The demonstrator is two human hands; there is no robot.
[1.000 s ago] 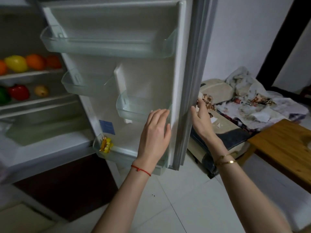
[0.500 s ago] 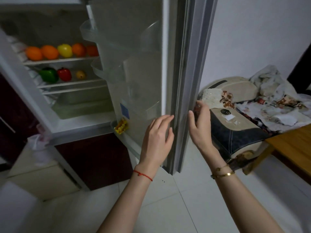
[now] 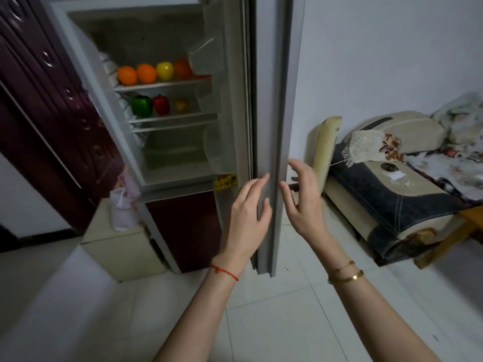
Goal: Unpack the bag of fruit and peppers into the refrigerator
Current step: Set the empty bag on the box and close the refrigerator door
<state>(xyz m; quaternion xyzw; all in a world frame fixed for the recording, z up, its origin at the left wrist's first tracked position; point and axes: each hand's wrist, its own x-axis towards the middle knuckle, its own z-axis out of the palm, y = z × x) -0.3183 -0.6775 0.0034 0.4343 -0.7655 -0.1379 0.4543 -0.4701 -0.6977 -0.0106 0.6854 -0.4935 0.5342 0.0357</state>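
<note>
The refrigerator door (image 3: 269, 126) stood edge-on to the person, about half open, with the lit refrigerator (image 3: 167, 142) interior showing to its left. The left hand (image 3: 248, 212) lay flat against the inner side of the door edge, fingers (image 3: 257, 182) straight and spread, palm pressing, not clenched around anything. The right hand (image 3: 304, 202) was on the outer side of the door, fingers loosely curled and apart, thumb near the door edge; whether it touched the door I could not tell, and it grasped nothing. A red string (image 3: 224, 271) was on the left wrist, gold bangles (image 3: 345, 274) on the right. Inside, the upper shelf (image 3: 162, 84) carried oranges (image 3: 136, 73), a yellow fruit (image 3: 164, 70) and more orange-red fruit partly hidden by a door bin. The shelf below held a green pepper (image 3: 142, 105), a red pepper (image 3: 160, 104) just beside it, and a small brownish fruit (image 3: 181, 105) a bit to the right. A yellow packet (image 3: 225, 181) sat low in the door. A crumpled white plastic bag (image 3: 122, 205) stood on a cream box (image 3: 122, 246) left of the fridge base, beside a dark maroon door (image 3: 52, 113). A sofa (image 3: 392, 192) with cloth piled on it was at the right, on a white tiled floor (image 3: 274, 309).
</note>
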